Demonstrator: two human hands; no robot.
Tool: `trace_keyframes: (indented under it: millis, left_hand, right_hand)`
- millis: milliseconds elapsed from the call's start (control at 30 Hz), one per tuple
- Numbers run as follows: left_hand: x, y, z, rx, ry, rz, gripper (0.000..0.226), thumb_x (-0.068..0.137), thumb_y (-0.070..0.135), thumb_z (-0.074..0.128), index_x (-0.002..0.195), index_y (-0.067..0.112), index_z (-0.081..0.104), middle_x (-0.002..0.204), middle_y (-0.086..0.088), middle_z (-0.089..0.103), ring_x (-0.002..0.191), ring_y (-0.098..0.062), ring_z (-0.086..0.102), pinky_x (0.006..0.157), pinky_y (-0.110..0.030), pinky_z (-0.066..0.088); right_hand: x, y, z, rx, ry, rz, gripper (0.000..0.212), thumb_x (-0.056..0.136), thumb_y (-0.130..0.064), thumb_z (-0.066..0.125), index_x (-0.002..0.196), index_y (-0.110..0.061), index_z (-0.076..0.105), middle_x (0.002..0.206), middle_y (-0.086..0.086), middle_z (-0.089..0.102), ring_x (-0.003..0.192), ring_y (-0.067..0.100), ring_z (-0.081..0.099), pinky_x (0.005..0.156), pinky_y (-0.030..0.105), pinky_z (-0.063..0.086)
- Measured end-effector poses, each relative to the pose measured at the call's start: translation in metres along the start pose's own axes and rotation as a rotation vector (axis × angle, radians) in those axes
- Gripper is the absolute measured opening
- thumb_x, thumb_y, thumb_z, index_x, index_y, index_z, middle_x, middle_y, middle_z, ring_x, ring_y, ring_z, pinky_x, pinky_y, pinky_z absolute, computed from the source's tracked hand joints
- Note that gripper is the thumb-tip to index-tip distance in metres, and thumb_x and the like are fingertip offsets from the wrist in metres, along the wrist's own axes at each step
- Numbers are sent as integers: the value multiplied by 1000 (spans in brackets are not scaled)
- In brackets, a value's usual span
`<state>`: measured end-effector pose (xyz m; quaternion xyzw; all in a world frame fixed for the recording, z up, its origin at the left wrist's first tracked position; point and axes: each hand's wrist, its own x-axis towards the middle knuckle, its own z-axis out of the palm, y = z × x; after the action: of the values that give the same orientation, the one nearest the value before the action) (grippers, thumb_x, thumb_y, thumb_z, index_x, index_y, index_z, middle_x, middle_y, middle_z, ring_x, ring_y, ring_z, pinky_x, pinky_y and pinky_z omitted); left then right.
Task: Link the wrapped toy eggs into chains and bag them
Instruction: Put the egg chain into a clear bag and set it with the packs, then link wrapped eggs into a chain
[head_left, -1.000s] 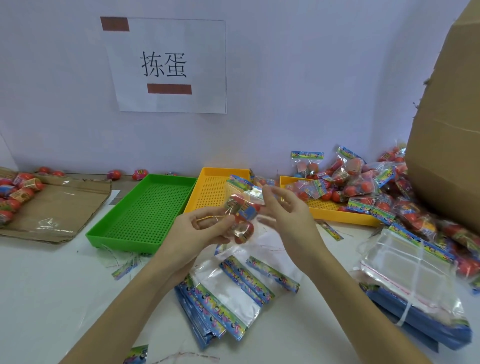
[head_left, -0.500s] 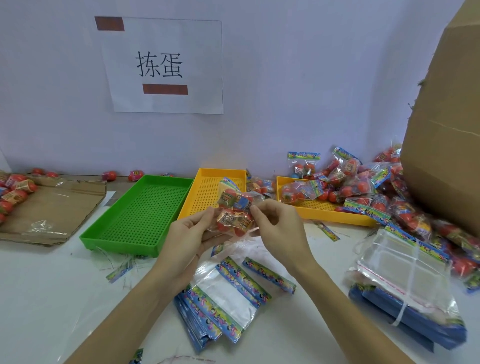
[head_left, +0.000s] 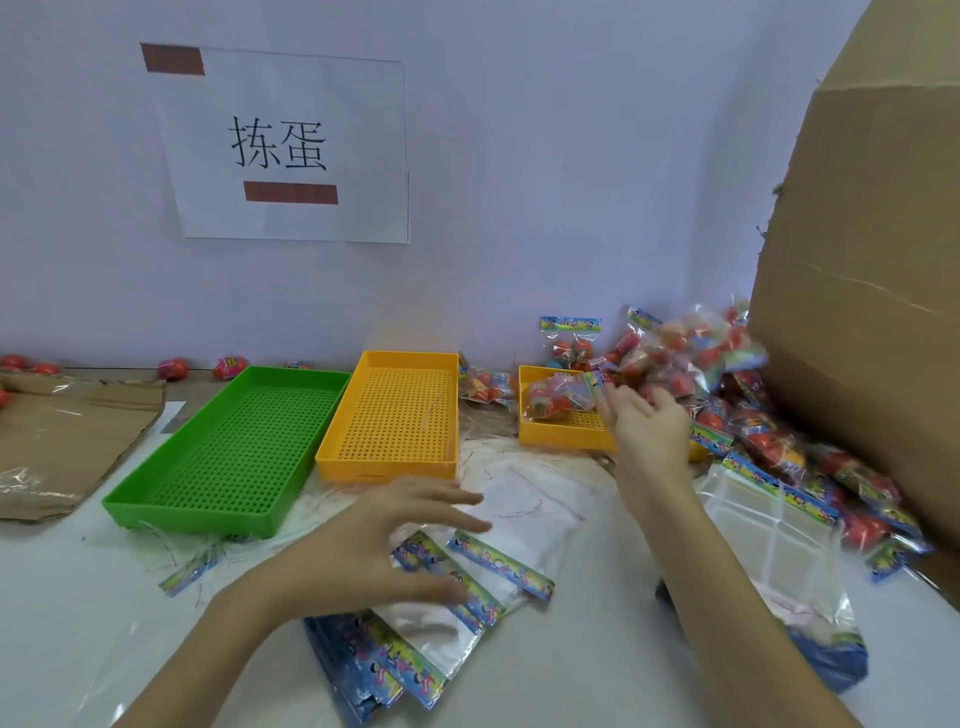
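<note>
1. Nearest: fanned stack of empty header bags (head_left: 415, 623) on the white tabletop (head_left: 78, 623). Left hand (head_left: 374, 551) hovers over/on them, fingers spread and straight, gripping nothing; looks set to take the next bag.
2. Right side, near: bundle of clear bags (head_left: 769, 525) tied with a band, lying on a blue stack. Plenty of unused bags, so work remains.
3. Mid: right hand (head_left: 644, 421) stretched toward the small yellow tray (head_left: 550, 441), fingers loose and released. Just beyond its fingertips a filled bag of eggs (head_left: 558, 397) lies in that tray; touching or not, can't tell, blurred.
4. Mid: green tray (head_left: 228, 457) and big yellow tray (head_left: 395, 415) side by side, nothing in them. No linked chain waiting.
5. Far right: big heap of finished bagged eggs (head_left: 727, 395) against the cardboard box (head_left: 872, 291). Judgement: many bags done, one more just added.
6. Far left: flattened cardboard (head_left: 67, 431), and loose wrapped eggs (head_left: 228, 366) along the wall; those still need linking and bagging.
7. Room: pale wall (head_left: 571, 156), taped paper sign (head_left: 291, 145) with two printed characters. Plastic scraps litter the tabletop.
</note>
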<state>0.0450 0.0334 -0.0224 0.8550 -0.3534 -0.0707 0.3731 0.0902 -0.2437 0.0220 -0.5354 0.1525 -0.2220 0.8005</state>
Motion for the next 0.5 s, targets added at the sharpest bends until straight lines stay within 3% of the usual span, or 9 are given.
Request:
trace_keyframes:
  millis: [67,133,233,367,500]
  left_hand:
    - [-1,-3,2,74,-107,-1,60,76,68,82,131,64,60,153,45,35,149,16,16,120,-25,17]
    - [1,-4,3,129,-97,5,54,77,68,81,127,62,64,151,45,38,147,20,16,120,-20,16]
    - [4,-6,4,155,34,39,37,80,61,81,116,52,76,140,38,55,141,19,31,118,-16,26]
    - [5,-7,3,205,153,78,23,86,54,75,104,42,82,121,31,70,126,11,52,109,-29,43]
    - [2,-6,1,241,183,76,42,91,52,73,132,46,65,114,30,67,116,5,54,102,-20,39]
  right_hand:
    - [-4,5,4,-10,-47,73,58,104,8,46,157,0,25,139,21,59,111,25,71,72,18,60]
    - [-11,6,9,-59,-135,81,40,101,12,45,140,4,48,120,24,70,98,28,76,69,22,62]
    - [-21,10,15,-172,-240,69,26,100,11,46,113,3,68,91,16,78,80,29,78,63,26,62]
    - [-28,15,20,-339,-343,72,30,100,8,45,106,-3,72,82,9,79,73,26,77,61,25,60]
    - [-32,22,20,-510,-502,23,31,102,3,46,100,-10,73,80,4,78,70,17,74,61,23,59]
